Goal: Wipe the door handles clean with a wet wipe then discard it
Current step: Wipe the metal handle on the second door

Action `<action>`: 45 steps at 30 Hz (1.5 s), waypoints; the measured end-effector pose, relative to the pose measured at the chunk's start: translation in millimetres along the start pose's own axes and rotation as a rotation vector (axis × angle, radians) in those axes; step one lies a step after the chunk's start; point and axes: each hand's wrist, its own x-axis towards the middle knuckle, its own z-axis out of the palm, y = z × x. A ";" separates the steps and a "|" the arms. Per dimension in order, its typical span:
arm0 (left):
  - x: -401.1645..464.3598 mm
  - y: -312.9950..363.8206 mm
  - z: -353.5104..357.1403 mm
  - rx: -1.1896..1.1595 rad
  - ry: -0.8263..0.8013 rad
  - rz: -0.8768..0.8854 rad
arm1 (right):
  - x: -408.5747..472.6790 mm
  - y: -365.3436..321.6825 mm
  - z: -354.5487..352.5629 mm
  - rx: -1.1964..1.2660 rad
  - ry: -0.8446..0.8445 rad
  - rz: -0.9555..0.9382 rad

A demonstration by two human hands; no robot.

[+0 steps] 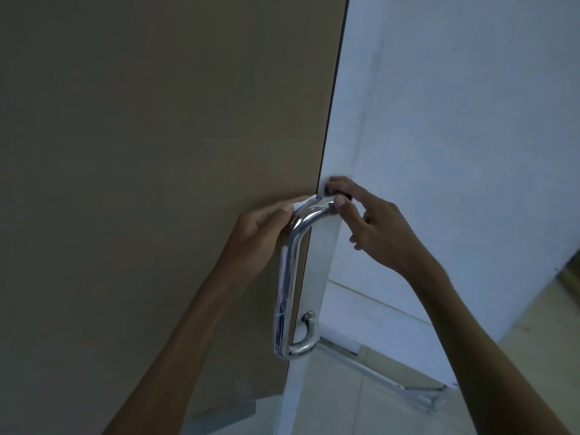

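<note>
Chrome door handle stood upright at the door edge. At its top bend the left hand pinched a white wet wipe — apparently to rub the curve — while the right hand, fingers curled, gripped the bend, probably steadying it.

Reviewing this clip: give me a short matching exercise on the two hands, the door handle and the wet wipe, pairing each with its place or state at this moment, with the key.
Things:
1. left hand
2. right hand
3. door handle
4. wet wipe

Places or states:
A. shiny metal, bolted to the door's edge
B. white, tucked at the handle's top bend
C. fingers on the handle's top end, by the door's edge
D. holds the wipe behind the upper curve

Pairs: 1-D, 2-C, 3-A, 4-B
</note>
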 end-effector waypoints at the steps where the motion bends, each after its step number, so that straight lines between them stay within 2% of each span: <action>1: -3.1 -3.1 -0.7 -0.025 0.002 0.005 | -1.2 -0.8 2.5 -0.026 0.030 -0.004; 5: -1.2 -4.4 -0.6 -0.078 -0.004 0.014 | -3.8 -2.6 11.9 -0.095 0.122 -0.017; 12: -14.2 -20.6 -3.8 0.003 0.020 0.113 | -5.3 -7.9 26.9 -0.133 0.236 -0.017; 16: -9.3 -11.4 -1.0 0.169 0.013 0.217 | -5.2 -10.5 31.9 -0.132 0.261 -0.011; 23: -29.8 -16.3 7.3 0.576 0.136 0.353 | -2.0 -10.9 33.8 -0.095 0.272 0.015; 30: -34.1 -16.4 4.3 0.522 0.167 0.306 | -0.3 -10.4 44.3 -0.023 0.330 0.031; 34: -38.0 -20.8 2.8 0.457 0.169 0.195 | -1.5 -12.6 47.2 -0.005 0.336 0.032; 45: -44.5 -27.0 3.4 0.390 0.248 0.230 | 0.4 -11.8 48.0 -0.002 0.326 0.024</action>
